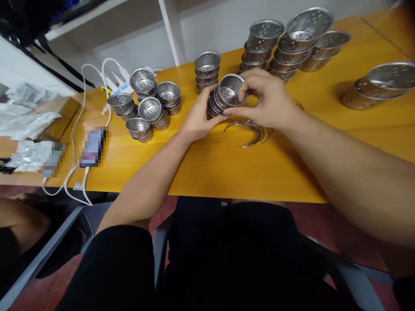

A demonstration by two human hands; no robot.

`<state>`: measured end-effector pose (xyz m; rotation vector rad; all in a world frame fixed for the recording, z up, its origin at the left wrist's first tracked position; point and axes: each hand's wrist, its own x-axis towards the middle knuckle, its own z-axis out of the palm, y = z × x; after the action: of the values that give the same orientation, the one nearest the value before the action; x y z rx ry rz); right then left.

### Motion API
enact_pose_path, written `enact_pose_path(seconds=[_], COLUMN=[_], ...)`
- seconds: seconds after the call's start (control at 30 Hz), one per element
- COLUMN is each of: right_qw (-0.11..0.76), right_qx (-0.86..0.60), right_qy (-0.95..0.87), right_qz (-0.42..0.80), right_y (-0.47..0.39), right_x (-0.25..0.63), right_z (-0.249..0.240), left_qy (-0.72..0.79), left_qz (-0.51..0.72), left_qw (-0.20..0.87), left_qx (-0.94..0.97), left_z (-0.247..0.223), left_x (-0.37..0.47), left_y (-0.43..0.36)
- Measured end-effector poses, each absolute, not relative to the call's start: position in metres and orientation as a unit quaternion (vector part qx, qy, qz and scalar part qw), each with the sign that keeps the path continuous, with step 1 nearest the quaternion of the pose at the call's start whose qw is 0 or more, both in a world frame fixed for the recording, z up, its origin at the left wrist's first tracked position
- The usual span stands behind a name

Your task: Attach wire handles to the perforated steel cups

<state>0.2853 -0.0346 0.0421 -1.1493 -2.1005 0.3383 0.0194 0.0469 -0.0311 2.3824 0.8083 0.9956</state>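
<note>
Seated at the near edge of the worktop, I observe a person in dark clothing, both forearms extended over the yellow surface. A loose group of thin curved wires lies just on the near side of the hands, close to the right wrist. Beyond it, the stack of perforated metal cups is between the two hands, tilted. The left hand grasps the stack from its left side, thumb along the near face. The right hand pinches the uppermost cup at its right rim, fingers over the edge, thumb below. Whether the stack's base touches the surface cannot be determined.

To the left stands a cluster of similar cups, with a phone on a white cable beside it. To the right is a separate short stack. Just behind the hands stands a narrow stack; farther back, wider stacks lean.
</note>
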Motion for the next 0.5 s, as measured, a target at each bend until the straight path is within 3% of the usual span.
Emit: enact_pose_path(seconds=[0.5], right_qw=[0.366], right_qx=[-0.443], right_qy=[-0.800], right_qz=[0.173], right_y=[-0.029], right_x=[0.288], right_z=[0.035], left_qy=[0.282], left_qz=[0.360], left_qw=[0.259], left_qx=[0.851], left_z=[-0.047], left_x=[0.019], left_y=[0.062])
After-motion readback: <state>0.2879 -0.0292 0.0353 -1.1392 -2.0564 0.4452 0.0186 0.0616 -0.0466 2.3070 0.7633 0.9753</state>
